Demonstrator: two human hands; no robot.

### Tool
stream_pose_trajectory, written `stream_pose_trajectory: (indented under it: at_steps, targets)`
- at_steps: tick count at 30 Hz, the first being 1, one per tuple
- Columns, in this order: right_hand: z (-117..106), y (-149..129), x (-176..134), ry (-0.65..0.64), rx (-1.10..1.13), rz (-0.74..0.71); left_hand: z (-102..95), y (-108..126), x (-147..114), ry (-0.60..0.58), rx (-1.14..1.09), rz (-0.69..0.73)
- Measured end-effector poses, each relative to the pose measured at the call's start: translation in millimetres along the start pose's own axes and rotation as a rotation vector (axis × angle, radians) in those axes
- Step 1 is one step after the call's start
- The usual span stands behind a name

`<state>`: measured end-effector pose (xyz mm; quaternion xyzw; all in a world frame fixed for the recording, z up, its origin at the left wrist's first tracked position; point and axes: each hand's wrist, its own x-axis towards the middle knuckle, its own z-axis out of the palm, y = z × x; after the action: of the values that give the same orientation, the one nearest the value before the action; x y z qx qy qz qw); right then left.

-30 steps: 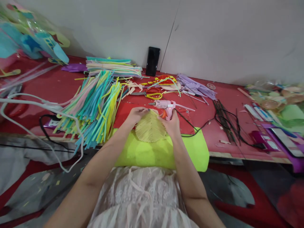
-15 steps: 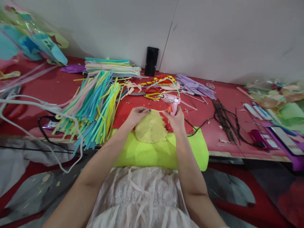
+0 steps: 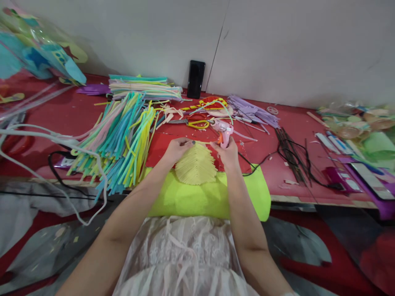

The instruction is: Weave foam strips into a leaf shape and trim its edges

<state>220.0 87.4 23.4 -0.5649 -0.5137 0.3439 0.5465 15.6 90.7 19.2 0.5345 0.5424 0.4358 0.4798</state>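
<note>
A pale yellow leaf shape (image 3: 196,166) made of many narrow strips lies in front of me, its wide end towards me. At its far end a thin yellow strip (image 3: 202,142) runs crosswise between my hands. My left hand (image 3: 179,149) pinches the left end of that strip. In my right hand (image 3: 227,152) is a pink hot glue gun (image 3: 223,129) with an orange trigger, its nozzle pointing left. The thumb and a finger of this hand are also at the strip's right end. Under the leaf are a red sheet (image 3: 163,144) and a lime-green sheet (image 3: 191,201).
Bundles of coloured fuzzy stems (image 3: 119,131) lie left. Beyond the leaf are yellow-handled scissors (image 3: 197,122), lilac stems (image 3: 251,110) and a black phone (image 3: 196,79) leaning on the wall. A black cord (image 3: 262,164) runs right towards dark sticks (image 3: 290,154). A white cable (image 3: 100,164) loops at left.
The glue gun has tipped slightly, moving a little down and left with my right hand. My left hand and the leaf stay almost in place.
</note>
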Motion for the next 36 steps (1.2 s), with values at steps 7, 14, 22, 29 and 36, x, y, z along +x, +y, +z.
stream_pose_trajectory:
  at_steps: [7, 14, 22, 29, 36]
  targets:
    - [0, -9, -8, 0.028, 0.009, 0.032, 0.7, -1, -1, -0.012, -0.049, 0.006]
    - [1, -10, -20, 0.021, 0.057, 0.091, 1.4, -5, 0, -0.021, -0.109, 0.028]
    - [0, -6, -26, 0.024, 0.056, 0.147, 2.8, -5, 0, -0.032, -0.098, 0.017]
    - [-3, 1, -28, -0.024, -0.002, 0.137, 0.8, -9, 1, -0.074, -0.098, -0.005]
    - [-4, 5, -27, -0.021, -0.022, 0.134, 0.1, -7, 0, -0.051, -0.089, -0.071]
